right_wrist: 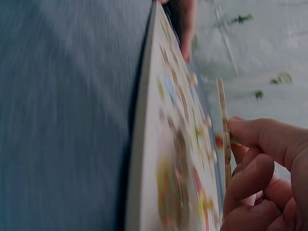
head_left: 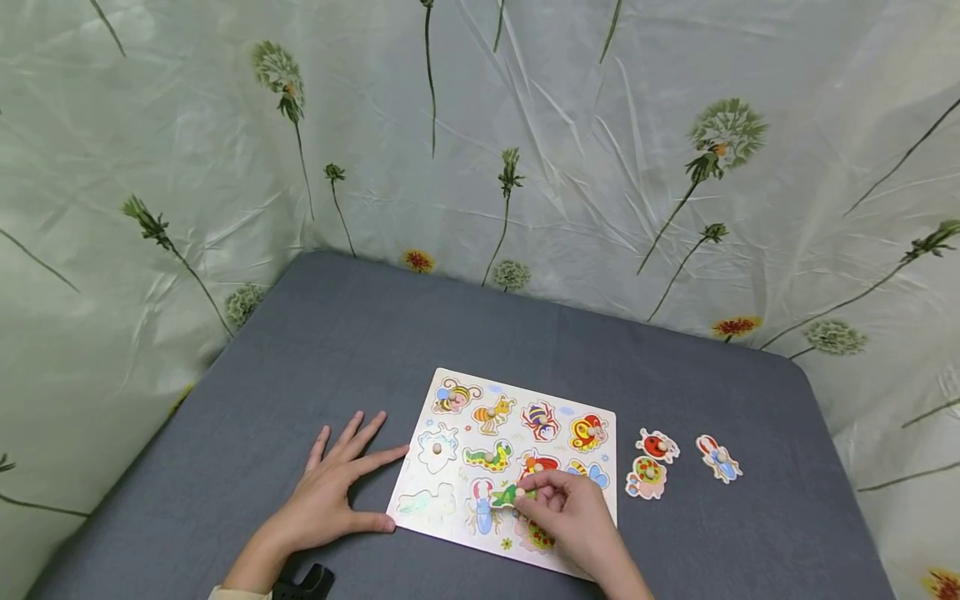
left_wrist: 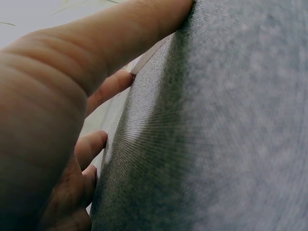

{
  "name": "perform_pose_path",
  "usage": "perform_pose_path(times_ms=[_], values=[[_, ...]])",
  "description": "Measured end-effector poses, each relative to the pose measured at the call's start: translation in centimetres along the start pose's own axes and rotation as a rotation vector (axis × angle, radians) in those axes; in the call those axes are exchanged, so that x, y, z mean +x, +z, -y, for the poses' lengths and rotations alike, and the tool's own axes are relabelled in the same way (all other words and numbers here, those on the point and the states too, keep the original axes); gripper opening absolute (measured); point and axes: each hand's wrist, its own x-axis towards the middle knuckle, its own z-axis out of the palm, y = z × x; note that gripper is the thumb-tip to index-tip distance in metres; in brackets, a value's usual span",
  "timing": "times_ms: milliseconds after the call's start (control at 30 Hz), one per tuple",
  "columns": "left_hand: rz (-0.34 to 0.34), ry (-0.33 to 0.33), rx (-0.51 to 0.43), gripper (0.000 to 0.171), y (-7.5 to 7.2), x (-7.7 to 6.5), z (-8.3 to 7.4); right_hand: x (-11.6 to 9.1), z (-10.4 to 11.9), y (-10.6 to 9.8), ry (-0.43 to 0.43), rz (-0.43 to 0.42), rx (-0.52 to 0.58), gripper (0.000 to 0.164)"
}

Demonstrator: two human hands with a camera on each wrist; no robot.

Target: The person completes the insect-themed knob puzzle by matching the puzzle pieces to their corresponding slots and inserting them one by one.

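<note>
Between thumb and fingers, my right hand (head_left: 573, 517) pinches a green insect-shaped puzzle piece (head_left: 504, 497) by its knob, over the board's lower row. In the right wrist view the puzzle piece (right_wrist: 223, 120) appears edge-on, raised off the puzzle board (right_wrist: 144, 168). Several knobbed insect pieces, such as a caterpillar piece (head_left: 487, 457) and a spider piece (head_left: 541, 421), sit in the puzzle board (head_left: 408, 479). The printed stag beetle spot (head_left: 482, 512) shows beside the held piece. My left hand (head_left: 330, 487) lies spread on the table, its thumb and index fingertip at the board's left edge.
Right of the board lie a loose ladybug piece (head_left: 658, 447), a snail piece (head_left: 648, 479) touching or close to it, and a stag beetle piece (head_left: 720, 460). The grey table (head_left: 420, 325) backs onto a flower-patterned curtain (head_left: 465, 192).
</note>
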Motion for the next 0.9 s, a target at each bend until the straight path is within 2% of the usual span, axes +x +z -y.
perform_pose_path(times_ms=[200, 400, 633, 900], values=[[-0.008, 0.007, 0.006, 0.093, 0.0, 0.0, 0.0, 0.3, 1.3, 3.2, -0.044, 0.080, -0.018, 0.012], [-0.005, 0.004, 0.005, 0.092, 0.0, 0.0, 0.0, 0.8, 2.2, 5.7, -0.103, 0.122, 0.000, 0.013], [-0.005, 0.007, 0.007, 0.092, 0.0, 0.0, 0.0, 1.3, 2.6, 7.7, -0.153, 0.142, -0.032, 0.010], [-0.010, 0.014, 0.006, 0.091, 0.0, 0.0, 0.1, 1.8, 2.9, 9.1, -0.192, 0.129, -0.127, 0.008]])
